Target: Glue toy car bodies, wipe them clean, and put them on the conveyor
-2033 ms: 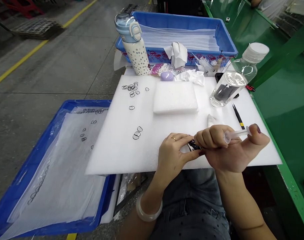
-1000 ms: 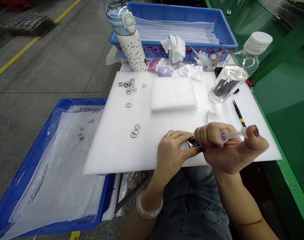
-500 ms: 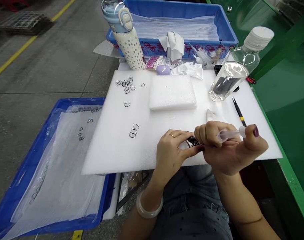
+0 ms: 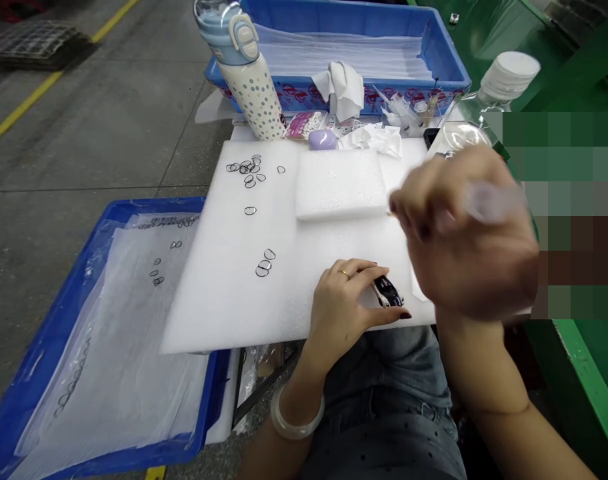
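Observation:
My left hand (image 4: 345,297) rests at the front edge of the white foam board (image 4: 224,293). Its thumb and fingers are closed around a small black-and-white toy car (image 4: 388,291). Raised over the right part of the board, my right hand (image 4: 469,233) is smeared by motion. Its fingers are curled around a translucent plastic syringe (image 4: 494,201), whose tip cannot be made out. Several thin black rings (image 4: 250,167) lie on the board's left side, and a smaller foam block (image 4: 340,187) sits behind my hands.
A clear bottle (image 4: 484,107) stands behind my right hand, a dotted drinking bottle (image 4: 254,87) at the back left. A blue bin (image 4: 409,93) is at the back, with a purple case (image 4: 323,139) before it. Lower left is a blue tray (image 4: 84,267). Pixelation covers part of the right.
My right hand has lifted away from the toy car, up and to the right, still around the syringe. My left hand keeps its grip, and more of the car shows.

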Action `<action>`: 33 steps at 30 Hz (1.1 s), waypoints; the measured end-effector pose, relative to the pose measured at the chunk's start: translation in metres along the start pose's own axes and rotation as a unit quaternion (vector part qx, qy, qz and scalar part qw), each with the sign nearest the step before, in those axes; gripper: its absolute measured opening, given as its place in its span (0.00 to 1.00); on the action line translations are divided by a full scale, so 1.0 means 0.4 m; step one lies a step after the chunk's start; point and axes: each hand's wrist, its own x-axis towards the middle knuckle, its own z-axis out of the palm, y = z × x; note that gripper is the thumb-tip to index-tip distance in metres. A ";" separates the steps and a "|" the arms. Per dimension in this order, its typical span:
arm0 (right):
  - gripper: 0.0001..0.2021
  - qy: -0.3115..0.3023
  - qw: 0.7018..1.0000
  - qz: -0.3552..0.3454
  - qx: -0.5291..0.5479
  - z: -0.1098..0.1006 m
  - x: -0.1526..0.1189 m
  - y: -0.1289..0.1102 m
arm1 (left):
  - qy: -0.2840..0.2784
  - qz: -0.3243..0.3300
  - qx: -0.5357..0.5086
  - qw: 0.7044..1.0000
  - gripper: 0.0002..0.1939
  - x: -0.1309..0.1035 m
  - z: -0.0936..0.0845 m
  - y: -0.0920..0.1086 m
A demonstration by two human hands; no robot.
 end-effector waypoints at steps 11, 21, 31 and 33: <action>0.12 0.129 0.931 -0.107 -0.323 -0.189 0.046 0.003 | -0.038 0.064 0.088 0.993 0.30 -0.023 -0.002 -0.010; 0.09 0.118 0.834 -0.002 -0.539 -0.315 -0.021 0.082 | 0.092 0.002 0.017 0.996 0.10 -0.055 -0.108 -0.046; 0.19 0.131 0.723 0.173 -0.656 -0.330 -0.032 0.052 | 0.171 -0.148 0.214 0.950 0.07 -0.077 -0.252 -0.170; 0.18 0.170 0.778 0.143 -0.588 -0.330 -0.041 0.050 | 0.171 -0.146 0.223 0.948 0.05 -0.077 -0.256 -0.170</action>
